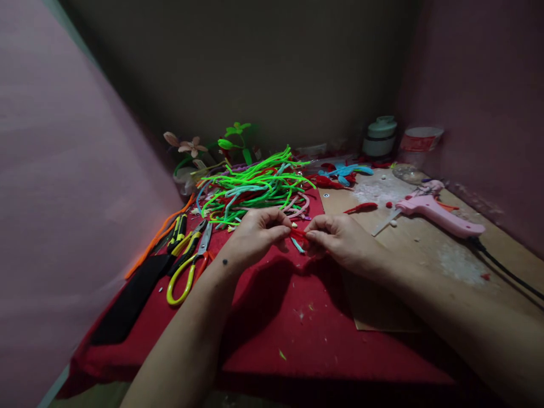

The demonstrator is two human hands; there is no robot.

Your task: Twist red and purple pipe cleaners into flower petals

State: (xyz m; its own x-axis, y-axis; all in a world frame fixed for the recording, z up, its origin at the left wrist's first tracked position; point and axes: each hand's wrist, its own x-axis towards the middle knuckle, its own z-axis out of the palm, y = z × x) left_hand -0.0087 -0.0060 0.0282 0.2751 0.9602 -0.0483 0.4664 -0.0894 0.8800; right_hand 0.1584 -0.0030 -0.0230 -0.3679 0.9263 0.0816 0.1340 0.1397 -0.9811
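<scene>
From here I see the red piece (298, 233) between 2 hands, over the front of the tabletop (306, 340). The grip is a pinch at both ends: left hand (263, 231) and right hand (338, 238) each press thumb against finger on it. It looks light, soft and bendy, hardly slippery, probably best taken near its ends. Behind, flowers (193, 147) seem to stand in a cup (185, 182); the jar (379, 139) and tub (421, 140) hide their contents.

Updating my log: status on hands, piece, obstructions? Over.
Left hand, right hand: both pinching red fuzzy piece. Piece held above red cloth. Stem pile just beyond, seemingly not blocking.
</scene>
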